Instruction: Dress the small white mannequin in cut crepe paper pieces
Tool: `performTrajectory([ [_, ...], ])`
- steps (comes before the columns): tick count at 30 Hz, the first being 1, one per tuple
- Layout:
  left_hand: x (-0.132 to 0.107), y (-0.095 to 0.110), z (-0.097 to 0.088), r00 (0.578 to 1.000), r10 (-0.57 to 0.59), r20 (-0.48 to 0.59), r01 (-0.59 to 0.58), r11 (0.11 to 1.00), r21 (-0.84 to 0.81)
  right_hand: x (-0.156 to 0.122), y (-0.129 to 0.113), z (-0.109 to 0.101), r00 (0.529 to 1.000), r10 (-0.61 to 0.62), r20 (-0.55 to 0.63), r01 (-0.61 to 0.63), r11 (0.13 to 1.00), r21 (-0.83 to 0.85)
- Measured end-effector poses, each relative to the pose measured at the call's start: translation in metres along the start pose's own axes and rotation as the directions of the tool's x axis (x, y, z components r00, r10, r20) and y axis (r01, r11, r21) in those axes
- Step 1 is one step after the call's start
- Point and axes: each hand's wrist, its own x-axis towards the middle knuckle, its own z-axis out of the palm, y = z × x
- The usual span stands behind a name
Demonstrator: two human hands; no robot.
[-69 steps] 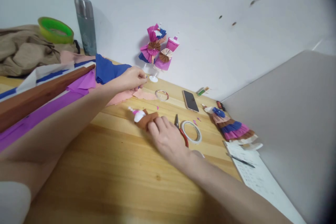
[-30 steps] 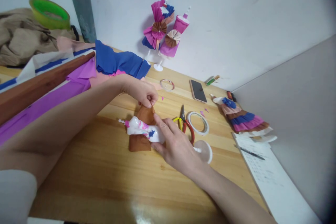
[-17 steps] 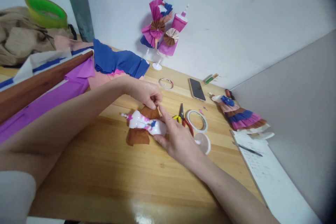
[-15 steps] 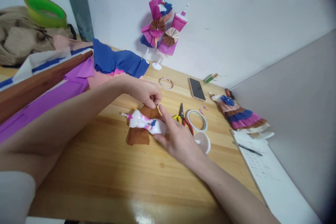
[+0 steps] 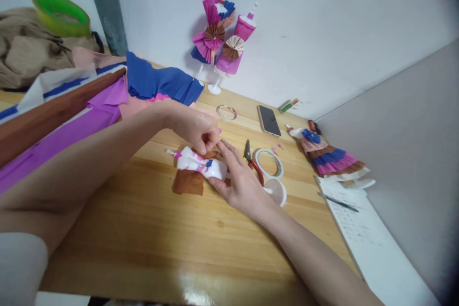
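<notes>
1. Form (image 5: pixel 193 161), small and white, lies flat on the table (image 5: pixel 143 229), its long axis running left to right on a slight slant: beaded neck (image 5: pixel 173 153) to the person's left and a little farther off, round base (image 5: pixel 278 192) to the right and a little nearer.
2. The brown strip (image 5: pixel 188 183) passes crosswise beneath it, one end showing on the near side, the other on the far side under the fingers.
3. The right hand (image 5: pixel 242 184) is the nearer one. It straddles the form's lower end, thumb touching the near side, fingers spread well apart from it and reaching past the far side. How hard it presses, I can't tell.
4. The left hand (image 5: pixel 191 126) sits just beyond the form's far edge, fingertips together, apparently clamped on the strip's far end.
5. Past the right hand lie scissors (image 5: pixel 257 171), just beside a tape roll (image 5: pixel 280 165).
</notes>
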Motion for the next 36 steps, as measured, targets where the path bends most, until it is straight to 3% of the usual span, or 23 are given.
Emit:
performTrajectory([
  [6, -0.005, 0.007, -0.001, 0.997, -0.071, 0.027, 0.072, 0.997, -0.02, 0.009, 0.002, 0.003, 0.992, -0.118, -0.043, 0.121, 0.99, 0.068],
  [10, -0.006, 0.013, 0.001, 0.995, -0.092, 0.044, 0.093, 0.995, -0.04, 0.01, 0.003, 0.005, 0.995, -0.09, -0.033, 0.093, 0.99, 0.103],
  [17, -0.009, 0.02, 0.006, 0.972, -0.23, 0.045, 0.226, 0.97, 0.092, 0.012, 0.001, 0.004, 0.994, -0.105, -0.043, 0.11, 0.983, 0.15],
  [24, -0.008, 0.022, 0.003, 0.983, -0.177, 0.047, 0.172, 0.981, 0.091, 0.01, 0.001, 0.007, 0.985, -0.157, -0.076, 0.168, 0.972, 0.162],
  [26, -0.01, 0.02, 0.002, 0.98, -0.199, 0.002, 0.197, 0.974, 0.114, 0.009, 0.001, 0.008, 0.983, -0.166, -0.078, 0.176, 0.971, 0.16],
  [29, -0.016, 0.007, 0.007, 0.962, -0.208, -0.176, 0.239, 0.954, 0.18, 0.009, 0.002, 0.01, 0.98, -0.184, -0.079, 0.193, 0.972, 0.136],
  [33, -0.026, -0.02, 0.025, 0.944, -0.02, -0.328, 0.097, 0.97, 0.222, 0.009, 0.002, 0.012, 0.978, -0.193, -0.085, 0.201, 0.974, 0.106],
  [36, -0.033, -0.031, 0.04, 0.901, -0.027, -0.434, 0.101, 0.984, 0.149, 0.009, 0.004, 0.013, 0.974, -0.206, -0.098, 0.216, 0.972, 0.096],
])
